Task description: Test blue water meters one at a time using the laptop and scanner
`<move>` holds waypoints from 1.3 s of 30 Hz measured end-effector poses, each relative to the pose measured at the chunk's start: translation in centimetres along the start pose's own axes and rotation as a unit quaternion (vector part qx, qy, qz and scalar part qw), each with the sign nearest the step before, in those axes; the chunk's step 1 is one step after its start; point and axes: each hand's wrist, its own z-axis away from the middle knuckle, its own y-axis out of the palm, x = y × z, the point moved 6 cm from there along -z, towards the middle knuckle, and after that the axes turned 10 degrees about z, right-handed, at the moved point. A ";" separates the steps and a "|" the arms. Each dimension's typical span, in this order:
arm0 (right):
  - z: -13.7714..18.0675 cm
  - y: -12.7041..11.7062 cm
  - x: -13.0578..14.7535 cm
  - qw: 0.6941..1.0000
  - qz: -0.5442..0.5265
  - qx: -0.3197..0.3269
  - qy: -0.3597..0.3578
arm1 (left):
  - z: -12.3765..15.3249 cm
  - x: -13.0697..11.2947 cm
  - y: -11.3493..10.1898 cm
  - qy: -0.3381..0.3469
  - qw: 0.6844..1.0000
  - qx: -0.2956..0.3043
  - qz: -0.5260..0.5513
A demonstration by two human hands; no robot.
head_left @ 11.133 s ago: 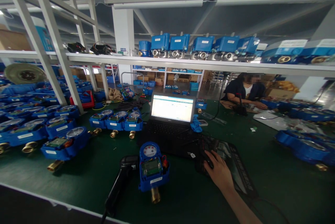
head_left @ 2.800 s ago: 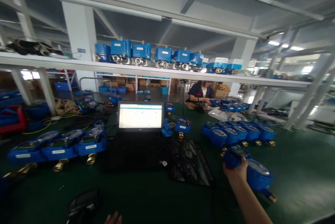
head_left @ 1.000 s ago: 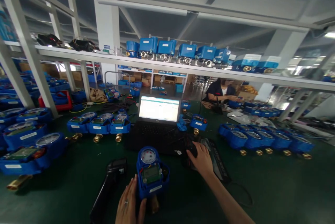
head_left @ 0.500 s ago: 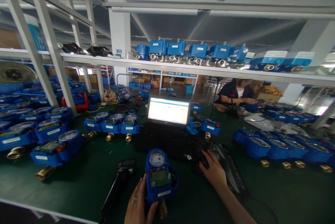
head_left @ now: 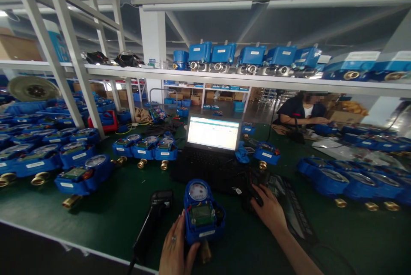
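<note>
A blue water meter (head_left: 202, 213) with a round dial, an exposed circuit board and a brass fitting rests on the green table just in front of me. Along its left side lie the fingers of my left hand (head_left: 176, 243), while the thumb presses near its front, gripping it. My right hand (head_left: 271, 210) is curled over a black computer mouse (head_left: 257, 198) on a dark patterned mouse pad (head_left: 293, 206). Left of the meter a black handheld barcode scanner (head_left: 152, 221) lies on the table. Behind it stands an open laptop (head_left: 212, 133) with a lit screen.
Blue meters crowd the table's left (head_left: 77, 176) and right (head_left: 356, 183); several more flank the laptop. Overhead, a shelf (head_left: 224, 76) carries larger blue-topped units. Metal posts (head_left: 69, 52) rise at left. Across the table, a co-worker (head_left: 302, 112) handles a blue part.
The camera view has turned slightly left, so everything sits further right in the picture. Both hands keep their places on the water meter and the mouse.
</note>
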 end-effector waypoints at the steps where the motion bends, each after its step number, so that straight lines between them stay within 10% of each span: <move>1: 0.0 0.0 0.0 1.000 0.001 0.002 0.001 | 0.0 0.0 0.0 0.000 1.000 0.002 0.002; 24: 0.0 0.3 -0.1 1.000 0.001 0.000 -0.010 | 0.1 0.4 0.3 -0.002 0.999 0.032 0.029; 33: 0.0 0.5 -0.1 1.000 -0.004 0.014 -0.019 | -3.0 0.7 -6.7 0.013 0.993 -0.098 -0.069; 39: -0.3 -0.7 0.6 1.000 0.000 0.007 0.027 | -6.7 6.8 -8.3 -0.161 0.967 0.142 -0.139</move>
